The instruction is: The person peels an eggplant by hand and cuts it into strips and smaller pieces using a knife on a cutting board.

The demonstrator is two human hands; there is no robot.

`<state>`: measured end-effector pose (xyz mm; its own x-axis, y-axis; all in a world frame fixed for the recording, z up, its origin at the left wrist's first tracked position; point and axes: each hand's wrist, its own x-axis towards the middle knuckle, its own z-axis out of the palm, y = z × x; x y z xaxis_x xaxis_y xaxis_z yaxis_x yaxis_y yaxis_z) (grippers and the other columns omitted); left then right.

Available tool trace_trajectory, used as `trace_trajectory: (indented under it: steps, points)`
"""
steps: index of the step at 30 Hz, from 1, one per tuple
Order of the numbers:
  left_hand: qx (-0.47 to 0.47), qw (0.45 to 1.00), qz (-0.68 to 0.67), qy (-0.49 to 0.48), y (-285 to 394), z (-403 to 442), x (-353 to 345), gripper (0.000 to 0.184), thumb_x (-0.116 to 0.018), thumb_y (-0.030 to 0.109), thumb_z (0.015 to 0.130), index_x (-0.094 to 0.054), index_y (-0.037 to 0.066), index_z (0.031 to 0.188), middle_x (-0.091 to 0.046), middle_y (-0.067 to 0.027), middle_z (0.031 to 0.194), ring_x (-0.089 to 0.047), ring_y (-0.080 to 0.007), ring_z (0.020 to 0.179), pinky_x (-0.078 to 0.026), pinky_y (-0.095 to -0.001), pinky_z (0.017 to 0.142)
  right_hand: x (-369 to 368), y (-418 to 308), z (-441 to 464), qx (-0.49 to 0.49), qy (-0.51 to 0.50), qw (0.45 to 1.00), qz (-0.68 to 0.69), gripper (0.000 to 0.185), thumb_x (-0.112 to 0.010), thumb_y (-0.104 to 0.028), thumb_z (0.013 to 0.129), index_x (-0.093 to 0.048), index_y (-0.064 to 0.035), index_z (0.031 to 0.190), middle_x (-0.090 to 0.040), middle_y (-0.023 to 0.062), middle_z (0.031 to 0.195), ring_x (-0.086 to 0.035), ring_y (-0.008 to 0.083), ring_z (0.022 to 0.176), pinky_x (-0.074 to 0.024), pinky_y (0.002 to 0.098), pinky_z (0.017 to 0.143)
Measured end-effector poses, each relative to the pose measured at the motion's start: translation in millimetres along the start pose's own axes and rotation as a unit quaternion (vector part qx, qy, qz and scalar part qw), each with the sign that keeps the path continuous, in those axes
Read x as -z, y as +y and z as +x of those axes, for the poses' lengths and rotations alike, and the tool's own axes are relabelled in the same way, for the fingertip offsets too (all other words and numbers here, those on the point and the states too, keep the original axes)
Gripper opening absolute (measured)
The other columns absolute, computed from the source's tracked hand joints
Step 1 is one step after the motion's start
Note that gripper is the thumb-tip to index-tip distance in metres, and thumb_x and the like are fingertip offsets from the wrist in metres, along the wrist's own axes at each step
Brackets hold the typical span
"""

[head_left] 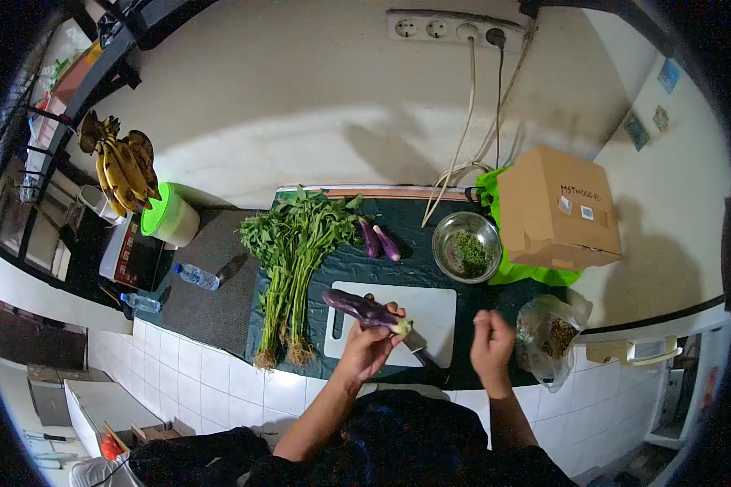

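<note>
My left hand [367, 349] is wrapped round a purple eggplant [357, 307], its pale stem end pointing right. This eggplant is held above a white cutting board [357, 341]. On the board's lower right lies a knife [418, 349], its dark handle towards me and its blade partly hidden under the eggplant. To the right of the board my right hand [492, 345] is raised with its fingers curled in, slightly blurred; whatever is inside them, if anything, is hidden. Two more eggplants [379, 240] lie behind the board.
Leafy greens with roots [296, 268] lie left of the board. A metal bowl [439, 253] with green pieces stands behind, near a cardboard box [556, 211]. A plastic bag [536, 321] sits at right. Water bottles [196, 277], a green-lidded container [183, 226] and hanging bananas [122, 174] are at left.
</note>
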<state>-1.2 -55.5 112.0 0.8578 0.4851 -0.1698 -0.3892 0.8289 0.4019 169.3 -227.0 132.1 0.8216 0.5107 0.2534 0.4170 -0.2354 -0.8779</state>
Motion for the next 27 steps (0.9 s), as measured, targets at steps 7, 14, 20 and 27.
trace_trajectory:
  steps: [7, 14, 20, 27]
  points:
    - [0.050, 0.992, -0.111, -0.037, 3.8, -3.3, 10.5, 0.072, -0.055, 0.000, 0.070, -0.047, 0.018, 0.139, -0.054, -0.0170, 0.133, -0.052, -0.0326, 0.123, -0.041, -0.0540, 0.105, 100.3, 106.5, -24.3, -0.147, 0.019, 0.917, -0.370, 0.037, -0.048, -0.031, 0.100, -0.066, 0.0013, 0.096, -0.065, 0.0275, 0.083, -0.062, 0.0473, 0.079, -0.0492, 0.0520, 0.072]
    - [0.133, 0.991, -0.006, -0.021, 3.1, -4.5, 18.8, 0.074, -0.050, 0.000, 0.061, -0.045, 0.008, 0.135, -0.059, -0.0163, 0.119, -0.059, -0.0354, 0.107, -0.051, -0.0560, 0.092, 162.6, 203.4, -28.9, -0.323, 0.054, 0.831, -0.449, 0.035, -0.058, -0.032, 0.092, -0.067, 0.0013, 0.090, -0.066, 0.0283, 0.085, -0.064, 0.0481, 0.086, -0.0515, 0.0545, 0.075]
    - [0.107, 0.991, 0.071, 0.043, -1.9, -4.7, 12.9, 0.065, -0.050, 0.000, 0.062, -0.047, 0.005, 0.127, -0.059, -0.0164, 0.115, -0.059, -0.0366, 0.108, -0.049, -0.0579, 0.097, 158.4, 218.6, -22.6, -0.242, 0.072, 0.863, -0.437, 0.038, -0.059, -0.029, 0.092, -0.064, 0.0084, 0.087, -0.066, 0.0316, 0.090, -0.063, 0.0486, 0.086, -0.0496, 0.0558, 0.076]
    - [0.132, 0.990, -0.013, 0.047, 6.2, -12.0, 23.3, 0.033, -0.052, 0.029, 0.096, -0.048, 0.005, 0.119, -0.061, -0.0146, 0.109, -0.061, -0.0317, 0.102, -0.052, -0.0468, 0.092, 137.8, 190.9, -42.8, -0.149, 0.124, 0.868, -0.456, 0.029, -0.058, -0.022, 0.092, -0.059, -0.0002, 0.112, -0.066, 0.0267, 0.101, -0.062, 0.0470, 0.096, -0.0500, 0.0527, 0.085]
